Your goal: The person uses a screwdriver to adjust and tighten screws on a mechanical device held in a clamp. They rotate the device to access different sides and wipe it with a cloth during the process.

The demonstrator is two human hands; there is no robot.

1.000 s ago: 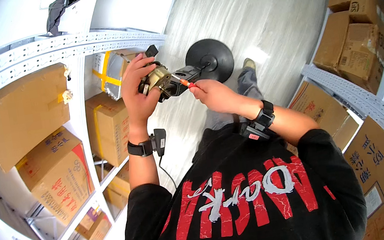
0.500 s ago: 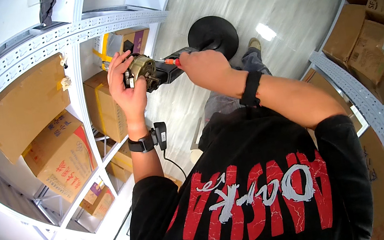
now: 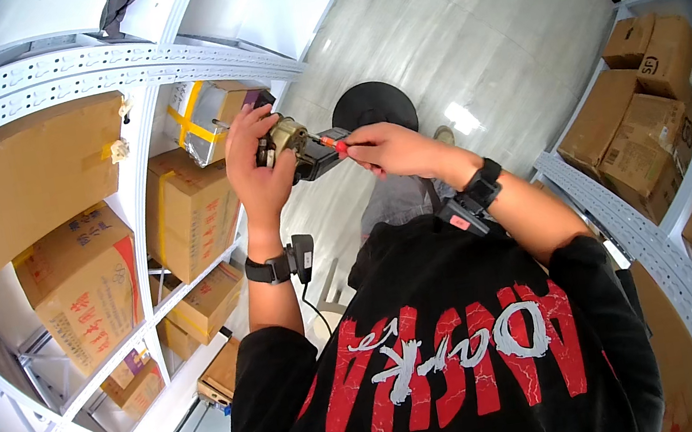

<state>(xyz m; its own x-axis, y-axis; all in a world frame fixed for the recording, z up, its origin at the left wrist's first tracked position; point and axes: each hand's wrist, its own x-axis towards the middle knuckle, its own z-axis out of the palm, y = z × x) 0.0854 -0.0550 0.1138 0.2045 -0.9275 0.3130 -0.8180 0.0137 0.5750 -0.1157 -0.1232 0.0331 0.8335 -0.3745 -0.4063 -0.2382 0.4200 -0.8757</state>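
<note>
My left hand (image 3: 259,175) is closed around a brass-coloured, rounded metal part (image 3: 289,134) that looks like a motor, with a thin shaft poking out on its left. A black housing or post (image 3: 322,162) sits just below and right of this part, and a black round base (image 3: 373,106) stands on the floor beyond. In my right hand (image 3: 397,151) is a screwdriver (image 3: 331,142) with a red and orange handle. Its shank points left at the metal part's right side; whether the tip sits in a screw is too small to tell.
White metal shelving (image 3: 123,70) with several cardboard boxes (image 3: 44,172) runs along the left. More boxes (image 3: 639,141) fill a shelf at the right. A grey tiled floor (image 3: 480,35) lies between them. A cable hangs from the device on my left wrist.
My right hand has rolled over, bringing the wrist device into view, and the screwdriver has turned with it. The whole view has shifted. My left hand keeps its hold on the metal part.
</note>
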